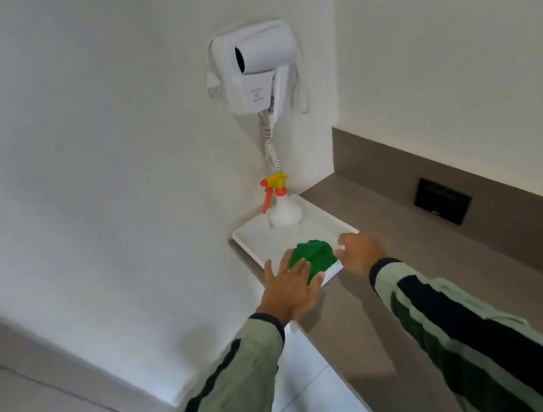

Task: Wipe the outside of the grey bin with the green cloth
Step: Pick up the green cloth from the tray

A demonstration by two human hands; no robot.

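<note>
A crumpled green cloth (314, 255) lies at the near end of a white tray (257, 238) on the brown counter. My left hand (289, 288) hovers over the tray's near corner, fingers spread, its fingertips at the cloth's left edge. My right hand (360, 251) is at the cloth's right side by the tray's rim, fingers loosely apart and holding nothing. No grey bin is in view.
A white spray bottle (283, 207) with a red and yellow trigger stands at the tray's far end. Above it a white hair dryer (257, 69) hangs on the wall with a coiled cord. The brown counter (386, 225) runs right, with a black socket plate (442, 200) in its backsplash.
</note>
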